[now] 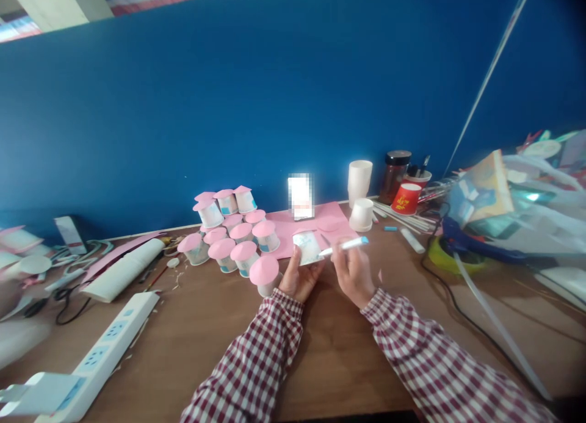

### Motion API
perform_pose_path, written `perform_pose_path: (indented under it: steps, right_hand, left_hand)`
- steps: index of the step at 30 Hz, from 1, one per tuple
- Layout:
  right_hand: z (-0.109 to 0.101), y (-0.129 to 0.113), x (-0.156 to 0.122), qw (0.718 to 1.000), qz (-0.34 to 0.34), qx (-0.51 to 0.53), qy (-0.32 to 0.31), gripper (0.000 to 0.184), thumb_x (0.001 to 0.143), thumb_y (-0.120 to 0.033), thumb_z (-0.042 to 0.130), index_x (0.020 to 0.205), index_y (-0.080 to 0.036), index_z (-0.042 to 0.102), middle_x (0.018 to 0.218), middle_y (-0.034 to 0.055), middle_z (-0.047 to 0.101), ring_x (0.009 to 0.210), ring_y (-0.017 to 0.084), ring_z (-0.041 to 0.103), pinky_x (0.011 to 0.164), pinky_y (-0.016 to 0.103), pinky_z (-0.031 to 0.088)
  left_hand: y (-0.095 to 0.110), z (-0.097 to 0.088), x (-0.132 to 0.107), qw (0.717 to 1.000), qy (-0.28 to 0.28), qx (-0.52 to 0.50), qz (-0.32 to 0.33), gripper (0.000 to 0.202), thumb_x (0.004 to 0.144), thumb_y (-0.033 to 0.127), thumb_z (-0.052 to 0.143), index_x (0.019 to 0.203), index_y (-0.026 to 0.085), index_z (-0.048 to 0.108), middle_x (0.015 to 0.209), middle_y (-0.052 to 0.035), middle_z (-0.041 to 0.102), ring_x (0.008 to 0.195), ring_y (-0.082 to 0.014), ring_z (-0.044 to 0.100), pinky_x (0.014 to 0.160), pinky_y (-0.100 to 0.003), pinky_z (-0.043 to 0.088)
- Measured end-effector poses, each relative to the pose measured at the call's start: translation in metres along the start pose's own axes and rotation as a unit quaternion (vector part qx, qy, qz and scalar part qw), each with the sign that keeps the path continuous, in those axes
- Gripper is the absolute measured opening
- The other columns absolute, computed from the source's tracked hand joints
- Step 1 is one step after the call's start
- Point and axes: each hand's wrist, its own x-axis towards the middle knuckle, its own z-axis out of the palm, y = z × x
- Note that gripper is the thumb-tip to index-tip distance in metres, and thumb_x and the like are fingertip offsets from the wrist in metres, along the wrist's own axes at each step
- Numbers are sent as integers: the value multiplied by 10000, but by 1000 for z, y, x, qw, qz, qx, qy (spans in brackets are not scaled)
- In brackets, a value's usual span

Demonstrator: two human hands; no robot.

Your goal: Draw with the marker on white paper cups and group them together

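My left hand (pixel 296 278) is closed round a small white paper cup (pixel 307 246), held on its side above the brown table (pixel 329 350). My right hand (pixel 352 271) grips a white pen with a blue tip (pixel 345 246), its point close to the cup. Just left of my left hand stands a cup topped with a pink paper cone (pixel 264 273). Behind it is a cluster of several similar pink-topped cups (pixel 229 227). A pink paper sheet (pixel 315 223) lies beyond my hands.
A stack of white cups (pixel 359 180), a single white cup (pixel 361 214), a dark jar (pixel 395 176) and a red cup with pens (pixel 406 197) stand by the blue wall. A white power strip (pixel 98 350) lies front left. Cables and clutter (pixel 503 215) fill the right side.
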Motion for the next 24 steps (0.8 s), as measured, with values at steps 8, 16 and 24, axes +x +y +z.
perform_pose_path:
  steps: [8, 16, 24]
  right_hand:
    - [-1, 1, 1, 1000, 13, -5, 4, 191, 924, -276, 392, 804, -188, 511, 666, 42, 605, 635, 166, 582, 628, 284, 460]
    - [0, 1, 2, 1000, 1, -10, -4, 191, 923, -271, 387, 821, -180, 520, 703, 62, 622, 669, 182, 603, 632, 294, 464]
    - [0, 2, 0, 1000, 12, -8, 16, 184, 921, -287, 400, 815, -189, 513, 651, 34, 603, 603, 169, 582, 602, 282, 454]
  left_hand:
    - [1, 0, 0, 1000, 11, 0, -10, 434, 860, 364, 539, 1242, 161, 507, 1220, -121, 590, 1097, -226, 577, 895, -331, 526]
    - [0, -1, 1, 1000, 16, 5, 8, 412, 863, 380, 526, 1199, 141, 535, 1181, -120, 609, 1052, -217, 595, 906, -334, 514]
    - [1, -2, 0, 999, -2, 16, -30, 468, 846, 444, 529, 1202, 140, 537, 1140, -137, 624, 1027, -237, 608, 866, -356, 531]
